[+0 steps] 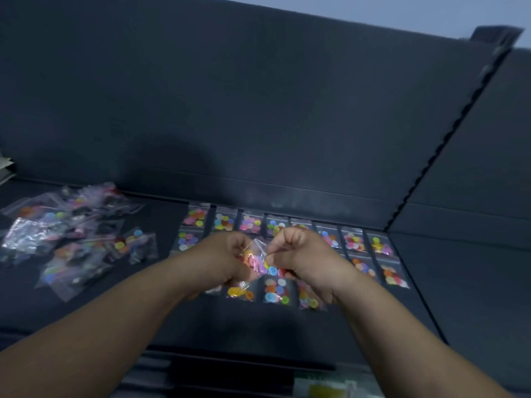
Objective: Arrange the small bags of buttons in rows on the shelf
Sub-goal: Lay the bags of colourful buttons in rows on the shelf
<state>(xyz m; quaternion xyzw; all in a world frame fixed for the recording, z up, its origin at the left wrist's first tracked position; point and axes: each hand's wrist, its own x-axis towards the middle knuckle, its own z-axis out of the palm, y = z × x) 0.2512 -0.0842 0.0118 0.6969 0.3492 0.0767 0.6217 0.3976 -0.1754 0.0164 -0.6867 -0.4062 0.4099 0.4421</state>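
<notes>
A small clear bag of coloured buttons (pixel 260 261) hangs between both hands above the dark shelf (pixel 161 305). My left hand (pixel 222 258) pinches its left side and my right hand (pixel 304 258) pinches its top right edge. Under and around the hands, several button bags lie flat in rows (pixel 353 242) from the shelf's middle to its right. A loose heap of more button bags (pixel 69 234) lies on the left of the shelf. The hands hide part of the middle rows.
The shelf's dark back panel (pixel 258 110) rises behind the rows. A notched upright (pixel 448 133) and a side panel (pixel 474 268) bound the shelf on the right. Below the front edge a lower level shows a pale packet (pixel 324 389).
</notes>
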